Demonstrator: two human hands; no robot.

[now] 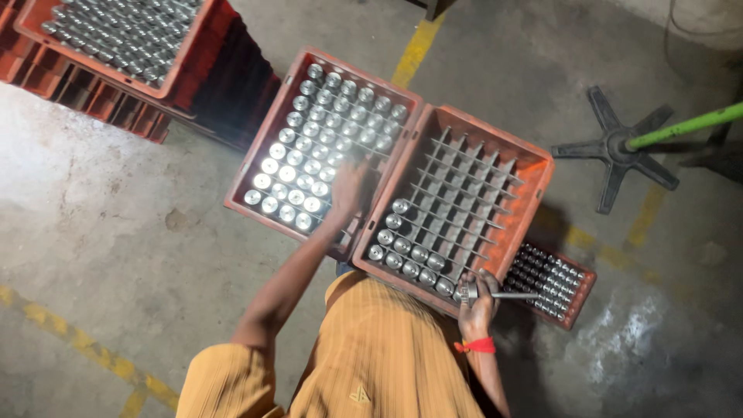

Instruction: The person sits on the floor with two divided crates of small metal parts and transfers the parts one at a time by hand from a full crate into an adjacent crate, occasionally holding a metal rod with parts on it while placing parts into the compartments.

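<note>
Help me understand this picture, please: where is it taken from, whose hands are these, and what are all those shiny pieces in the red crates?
There is no machine here: a person works with bare hands, and the single picture comes from a camera worn on their head, looking straight down at the floor.

The left hand reaches over a red crate whose grid of cells is almost full of shiny round metal parts. It is blurred, so whether it grips one cannot be told.

Beside it sits a second red crate, mostly bare dividers, with metal parts only in the cells nearest the person.

The right hand, with a red band at the wrist, is closed on a thin metal tool at that crate's near edge.

More filled crates lie lower right and stacked upper left.
</note>
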